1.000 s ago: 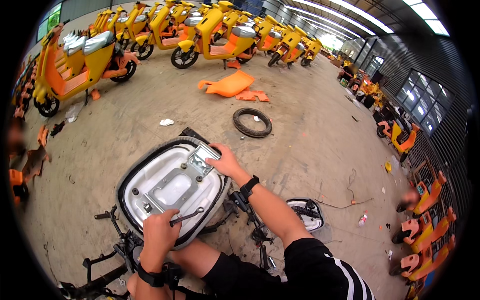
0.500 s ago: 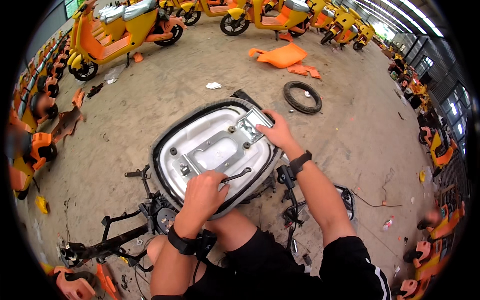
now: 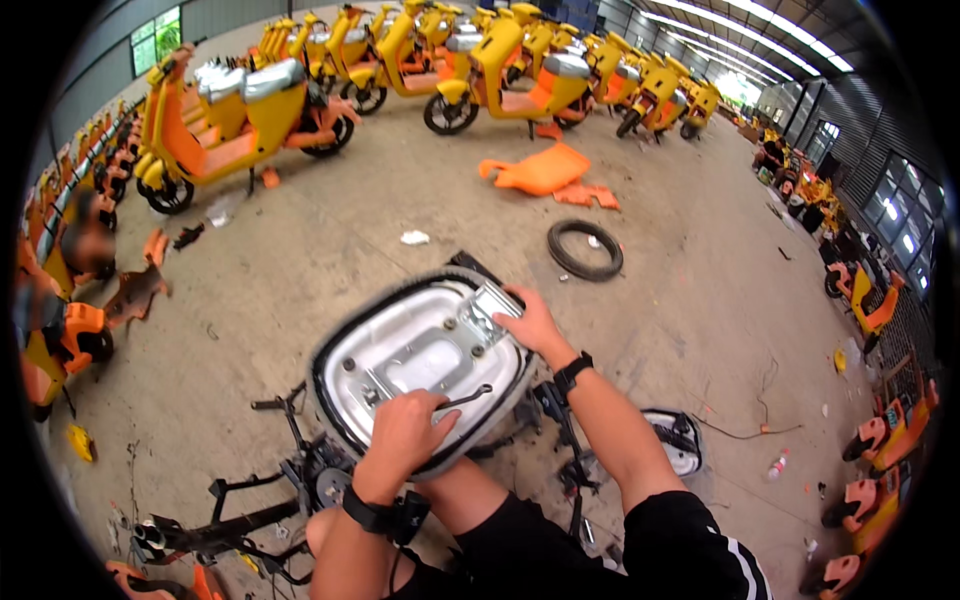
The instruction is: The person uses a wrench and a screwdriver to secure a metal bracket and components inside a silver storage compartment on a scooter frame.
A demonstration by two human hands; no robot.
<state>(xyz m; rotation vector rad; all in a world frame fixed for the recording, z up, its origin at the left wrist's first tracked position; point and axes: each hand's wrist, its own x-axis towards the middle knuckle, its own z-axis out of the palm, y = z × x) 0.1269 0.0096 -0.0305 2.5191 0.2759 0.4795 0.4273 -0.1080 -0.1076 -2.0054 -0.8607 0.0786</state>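
An upturned scooter seat (image 3: pixel 395 329) with a white underside and a dark edge rests over my lap, tilted. A metal plate with a cutout (image 3: pixel 430 350) and several dark rubber stops lie on it. My left hand (image 3: pixel 405 432) is closed around a wrench (image 3: pixel 465 397), low over the seat's near left part. The wrench's ring end points right; its other end is hidden by my hand. My right hand (image 3: pixel 530 325) grips the far right edge, with the thumb on a shiny metal hinge bracket (image 3: pixel 490 305) and the other fingers partly hidden.
A bare black scooter frame (image 3: pixel 240 520) lies at the lower left, with another seat (image 3: pixel 680 440) at the right. Farther off are a tire (image 3: pixel 585 250) and an orange body panel (image 3: pixel 545 170) on the floor. Rows of yellow scooters (image 3: pixel 240 120) stand beyond.
The view has tilted up, so the seat and my hands sit lower in it and more scooters show. Both hands keep the same grips; the wrench has barely moved relative to the seat.
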